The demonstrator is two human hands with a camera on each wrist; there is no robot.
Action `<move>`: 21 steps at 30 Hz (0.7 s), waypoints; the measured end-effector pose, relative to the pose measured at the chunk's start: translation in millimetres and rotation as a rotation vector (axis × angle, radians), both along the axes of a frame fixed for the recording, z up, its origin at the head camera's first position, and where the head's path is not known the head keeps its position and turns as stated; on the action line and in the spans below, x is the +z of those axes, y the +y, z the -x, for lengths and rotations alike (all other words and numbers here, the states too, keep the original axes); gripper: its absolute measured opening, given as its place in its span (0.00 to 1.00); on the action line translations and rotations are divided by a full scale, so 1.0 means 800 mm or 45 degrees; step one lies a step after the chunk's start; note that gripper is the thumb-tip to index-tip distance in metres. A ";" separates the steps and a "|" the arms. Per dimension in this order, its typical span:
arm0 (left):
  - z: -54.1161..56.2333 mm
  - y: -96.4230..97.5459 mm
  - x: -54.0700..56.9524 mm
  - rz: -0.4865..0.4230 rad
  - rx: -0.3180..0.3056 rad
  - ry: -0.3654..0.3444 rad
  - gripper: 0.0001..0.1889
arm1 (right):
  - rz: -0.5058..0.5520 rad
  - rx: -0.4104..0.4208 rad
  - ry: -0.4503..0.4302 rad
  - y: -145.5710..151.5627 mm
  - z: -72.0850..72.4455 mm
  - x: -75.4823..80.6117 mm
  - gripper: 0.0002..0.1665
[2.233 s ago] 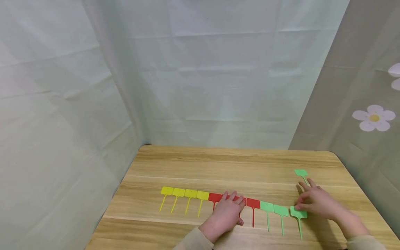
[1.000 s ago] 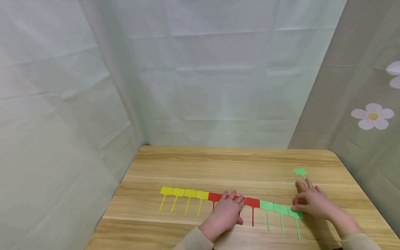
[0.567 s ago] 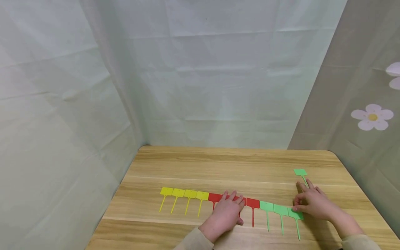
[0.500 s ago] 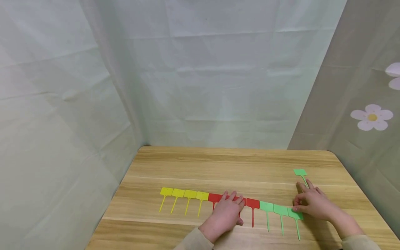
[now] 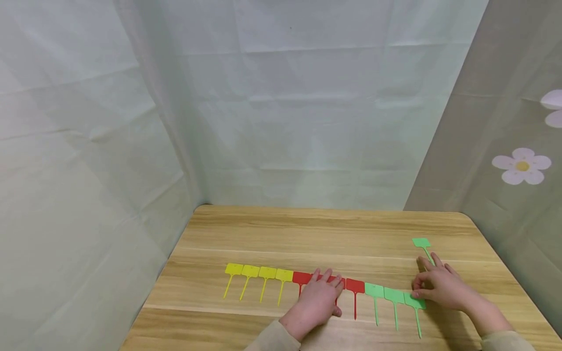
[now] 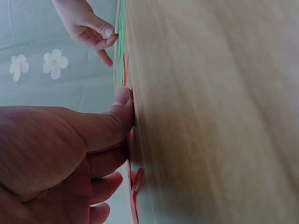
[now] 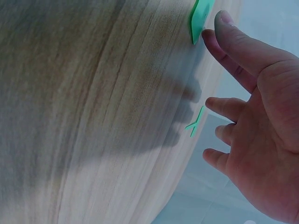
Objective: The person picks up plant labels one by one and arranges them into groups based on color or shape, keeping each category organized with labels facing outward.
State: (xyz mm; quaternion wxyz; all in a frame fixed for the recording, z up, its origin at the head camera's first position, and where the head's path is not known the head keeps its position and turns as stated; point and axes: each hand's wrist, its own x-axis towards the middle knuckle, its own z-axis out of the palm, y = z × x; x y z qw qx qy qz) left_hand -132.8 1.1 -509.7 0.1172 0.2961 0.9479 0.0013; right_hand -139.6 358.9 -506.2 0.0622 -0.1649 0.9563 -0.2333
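Note:
A row of flat plastic tags with thin stems lies on the table: several yellow tags [image 5: 267, 272], then red tags [image 5: 355, 285], then green tags [image 5: 394, 295]. My left hand [image 5: 319, 298] rests with extended fingers on the middle red tags, partly hiding them. In the left wrist view its thumb [image 6: 122, 100] presses at the row's edge. My right hand [image 5: 443, 286] touches the upper right corner of the last green tag [image 5: 414, 301], its other fingers spread. The right wrist view shows thumb and forefinger beside that tag's edge, not curled round it.
A separate green tag [image 5: 421, 242] lies farther back on the right, its stem partly behind my right hand. The wooden table [image 5: 281, 229] meets pale cloth walls [image 5: 298, 122] at the back and sides. A flower print [image 5: 521, 166] marks the right cloth.
The last green tag has slid left against its neighbour, closing a small gap, and my right hand shifted left with it. Over the last second both hands stay nearly still.

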 end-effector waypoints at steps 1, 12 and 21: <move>0.000 0.000 -0.001 0.003 0.002 -0.001 0.39 | 0.001 0.000 0.000 0.000 0.000 0.000 0.16; 0.001 0.001 -0.003 0.021 0.014 -0.015 0.39 | -0.039 0.034 0.110 -0.002 0.004 0.003 0.15; 0.001 0.001 -0.004 0.021 0.006 0.006 0.39 | -0.052 0.052 0.192 0.000 0.012 0.008 0.11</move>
